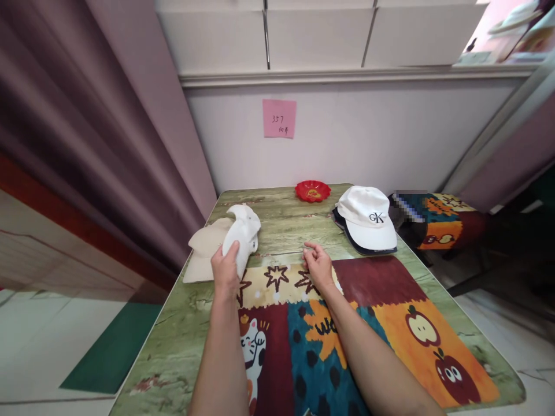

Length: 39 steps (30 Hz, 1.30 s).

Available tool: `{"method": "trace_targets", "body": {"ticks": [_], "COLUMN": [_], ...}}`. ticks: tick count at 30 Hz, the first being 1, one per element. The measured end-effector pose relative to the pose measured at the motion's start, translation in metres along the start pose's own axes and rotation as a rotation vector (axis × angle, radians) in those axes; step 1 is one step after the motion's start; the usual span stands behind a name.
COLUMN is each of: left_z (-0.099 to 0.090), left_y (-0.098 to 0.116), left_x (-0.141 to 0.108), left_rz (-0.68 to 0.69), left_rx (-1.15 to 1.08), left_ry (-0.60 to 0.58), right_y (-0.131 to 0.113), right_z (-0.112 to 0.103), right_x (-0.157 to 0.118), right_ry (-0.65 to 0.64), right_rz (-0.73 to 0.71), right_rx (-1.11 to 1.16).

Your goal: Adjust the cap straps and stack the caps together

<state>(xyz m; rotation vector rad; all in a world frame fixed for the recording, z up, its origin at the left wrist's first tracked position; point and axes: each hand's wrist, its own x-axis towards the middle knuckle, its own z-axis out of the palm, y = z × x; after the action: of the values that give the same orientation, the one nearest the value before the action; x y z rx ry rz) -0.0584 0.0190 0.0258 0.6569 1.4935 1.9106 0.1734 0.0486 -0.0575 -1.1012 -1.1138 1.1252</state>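
Note:
My left hand (225,268) grips a white cap (245,228) by its brim, at the left of the table and tilted on its side. Behind that cap, a beige cap (203,251) rests on the tabletop, partly covered by it. My right hand (318,266) is over the upper part of the patterned mat (364,280), its fingers loosely bent and the index finger stretched leftward, with nothing visible in them. To the right of that hand, a white cap with dark letters (362,211) sits stacked on a dark cap (340,219), of which only edges show.
A red scalloped dish (312,190) stands at the table's far edge by the wall. The green wood-patterned table (173,358) has a curtain (173,115) close on its left. Beyond the right edge is a stool with a patterned cover (455,222). A pink note (279,119) hangs on the wall.

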Motion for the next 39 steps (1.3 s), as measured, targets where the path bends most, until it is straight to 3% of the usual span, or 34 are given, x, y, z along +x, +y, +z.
{"method": "trace_targets", "body": {"ticks": [2,5,8,12,15,18,22,24,27,30,33,39], "left_z": [0.007,0.021,0.037,0.048,0.047,0.045,0.045,0.045,0.043,0.037,0.034,0.039], "left_y": [0.001,0.007,0.004,-0.021,-0.040,-0.045,-0.035,-0.031,-0.031,-0.035,-0.037,-0.032], "left_x": [-0.006,-0.017,-0.031,-0.047,-0.055,-0.060,-0.066,-0.067,-0.062,-0.056,-0.054,-0.052], "left_rz": [-0.051,-0.126,-0.298,-0.554,-0.644,-0.658,-0.728,-0.741,-0.679,-0.589,-0.525,-0.611], "left_rx": [-0.083,-0.321,-0.551,-0.623,-0.620,-0.650,-0.700,-0.718,-0.751,-0.768,-0.710,-0.590], "left_ry": [-0.089,-0.127,-0.207,-0.301,-0.340,-0.404,-0.641,-0.700,-0.642,-0.538,-0.507,-0.558], "right_y": [-0.001,-0.006,-0.015,-0.030,-0.033,-0.030,-0.027,-0.028,-0.032,-0.037,-0.042,-0.046], "right_z": [0.000,0.000,0.001,0.000,-0.006,-0.014,-0.022,-0.023,-0.024,-0.024,-0.027,-0.027], "right_x": [0.000,-0.001,-0.002,-0.001,0.004,0.007,0.006,0.005,0.002,0.002,0.003,0.004], "right_ry": [-0.034,-0.124,-0.242,-0.395,-0.325,-0.295,-0.399,-0.456,-0.463,-0.353,-0.242,-0.266], "right_rz": [0.034,0.088,0.188,0.323,0.346,0.424,0.514,0.547,0.541,0.416,0.299,0.243], "right_rx": [0.047,0.120,0.291,0.745,0.960,1.012,0.981,0.964,0.969,1.004,0.977,0.807]}}
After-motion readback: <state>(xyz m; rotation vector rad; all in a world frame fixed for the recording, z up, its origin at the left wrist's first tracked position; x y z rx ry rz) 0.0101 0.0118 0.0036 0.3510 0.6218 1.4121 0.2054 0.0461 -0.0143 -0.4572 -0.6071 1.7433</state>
